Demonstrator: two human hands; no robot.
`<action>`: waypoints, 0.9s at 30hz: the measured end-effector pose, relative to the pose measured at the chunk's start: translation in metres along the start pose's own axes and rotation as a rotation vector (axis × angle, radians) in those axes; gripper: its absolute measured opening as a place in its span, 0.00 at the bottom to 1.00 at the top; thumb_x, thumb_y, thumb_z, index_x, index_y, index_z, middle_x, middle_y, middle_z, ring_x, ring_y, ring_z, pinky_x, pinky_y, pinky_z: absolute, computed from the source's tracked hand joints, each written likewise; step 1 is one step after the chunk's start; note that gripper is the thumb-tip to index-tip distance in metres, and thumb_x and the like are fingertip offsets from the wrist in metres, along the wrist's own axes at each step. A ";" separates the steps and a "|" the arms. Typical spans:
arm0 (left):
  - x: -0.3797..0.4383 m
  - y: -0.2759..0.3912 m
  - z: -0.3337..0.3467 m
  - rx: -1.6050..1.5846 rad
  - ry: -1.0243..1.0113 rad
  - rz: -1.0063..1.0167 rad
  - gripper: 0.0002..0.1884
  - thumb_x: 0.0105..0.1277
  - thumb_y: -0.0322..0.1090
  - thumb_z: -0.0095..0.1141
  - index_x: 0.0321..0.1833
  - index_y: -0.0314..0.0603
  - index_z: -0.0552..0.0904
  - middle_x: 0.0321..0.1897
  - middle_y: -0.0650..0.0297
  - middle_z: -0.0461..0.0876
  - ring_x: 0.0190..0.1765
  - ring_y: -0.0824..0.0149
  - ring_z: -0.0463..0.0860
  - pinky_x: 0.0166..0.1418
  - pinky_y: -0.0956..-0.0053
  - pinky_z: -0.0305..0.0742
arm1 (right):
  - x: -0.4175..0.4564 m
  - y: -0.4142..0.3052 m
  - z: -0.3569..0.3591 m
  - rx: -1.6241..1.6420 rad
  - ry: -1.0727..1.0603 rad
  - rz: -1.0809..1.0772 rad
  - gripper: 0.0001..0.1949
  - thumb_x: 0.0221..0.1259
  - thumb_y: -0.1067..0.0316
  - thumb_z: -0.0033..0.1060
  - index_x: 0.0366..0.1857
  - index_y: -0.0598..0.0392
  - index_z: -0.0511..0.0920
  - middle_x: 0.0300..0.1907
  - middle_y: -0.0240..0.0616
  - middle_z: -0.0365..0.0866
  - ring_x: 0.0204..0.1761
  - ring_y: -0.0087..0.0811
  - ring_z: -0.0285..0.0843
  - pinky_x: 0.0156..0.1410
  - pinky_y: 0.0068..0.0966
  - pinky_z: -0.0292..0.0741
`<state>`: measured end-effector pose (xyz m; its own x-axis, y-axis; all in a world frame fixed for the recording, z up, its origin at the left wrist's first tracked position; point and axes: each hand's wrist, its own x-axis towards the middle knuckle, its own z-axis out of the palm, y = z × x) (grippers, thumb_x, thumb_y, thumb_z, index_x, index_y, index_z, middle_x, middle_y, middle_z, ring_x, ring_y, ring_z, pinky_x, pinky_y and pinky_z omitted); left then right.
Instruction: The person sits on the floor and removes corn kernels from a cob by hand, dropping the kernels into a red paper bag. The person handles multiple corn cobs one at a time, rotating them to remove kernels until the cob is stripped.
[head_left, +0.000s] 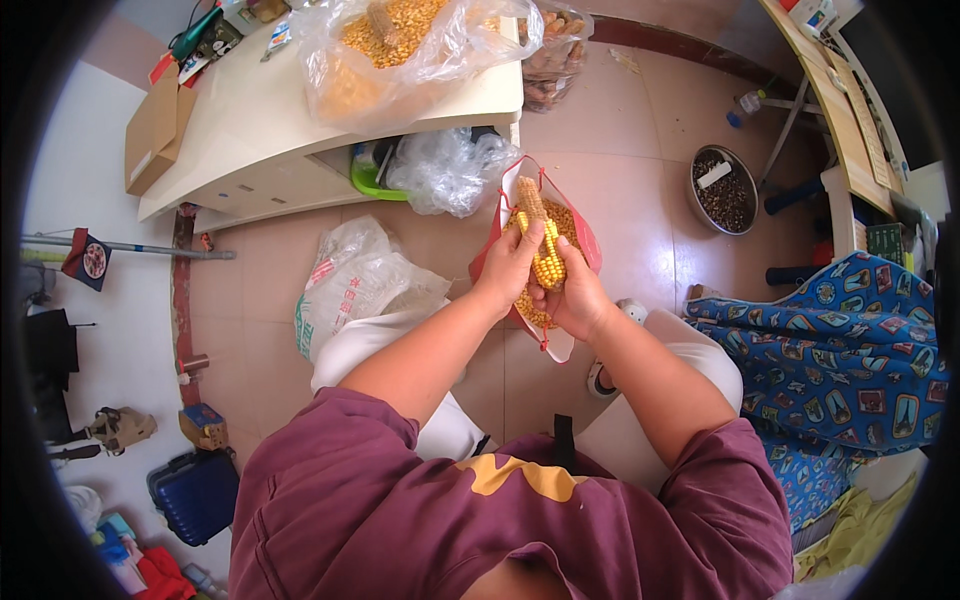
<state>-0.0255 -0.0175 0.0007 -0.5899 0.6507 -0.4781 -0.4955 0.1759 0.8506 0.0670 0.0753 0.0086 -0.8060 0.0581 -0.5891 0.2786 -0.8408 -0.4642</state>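
Note:
Both hands are over a red and white bag (587, 247) filled with loose yellow corn kernels (564, 217). My left hand (511, 259) grips a bare corncob (529, 196) together with the upper part of a partly stripped ear of corn (550, 262), its thumb lying across them. My right hand (576, 289) holds the lower part of the same ear, with the thumb along its side. Bright kernels still cover much of this ear. The cob points away from me, above the ear. Some fingertips are hidden under the corn.
On the white table (247, 97) stands a clear plastic bag (360, 97) of kernels with a cob on top. Crumpled plastic bags (360, 270) lie left of the red and white bag. A metal bowl (724, 217) of dark bits stands on the floor, right, near a blue patterned cloth (832, 352).

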 end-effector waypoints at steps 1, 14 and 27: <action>0.000 0.001 0.001 0.047 0.002 0.045 0.28 0.73 0.62 0.48 0.53 0.41 0.76 0.38 0.65 0.81 0.39 0.74 0.81 0.43 0.75 0.78 | -0.002 -0.002 0.003 -0.016 0.005 0.002 0.21 0.74 0.41 0.35 0.41 0.47 0.73 0.32 0.29 0.76 0.28 0.25 0.70 0.35 0.24 0.66; 0.005 -0.028 0.000 0.472 -0.017 0.265 0.33 0.72 0.61 0.47 0.52 0.27 0.75 0.47 0.40 0.82 0.53 0.43 0.82 0.57 0.57 0.75 | -0.001 0.016 -0.009 -0.146 0.138 -0.001 0.26 0.75 0.36 0.24 0.36 0.45 0.71 0.21 0.29 0.69 0.15 0.24 0.56 0.20 0.22 0.52; 0.009 -0.044 0.001 0.548 0.011 0.260 0.36 0.73 0.62 0.44 0.52 0.22 0.73 0.48 0.33 0.79 0.57 0.38 0.79 0.59 0.55 0.73 | -0.006 0.020 -0.010 -0.108 0.184 -0.004 0.27 0.77 0.37 0.23 0.37 0.49 0.70 0.20 0.30 0.66 0.14 0.22 0.53 0.19 0.23 0.51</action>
<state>-0.0083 -0.0191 -0.0410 -0.6557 0.7161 -0.2392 0.0647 0.3690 0.9272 0.0822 0.0634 -0.0038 -0.7013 0.1666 -0.6932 0.3383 -0.7781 -0.5293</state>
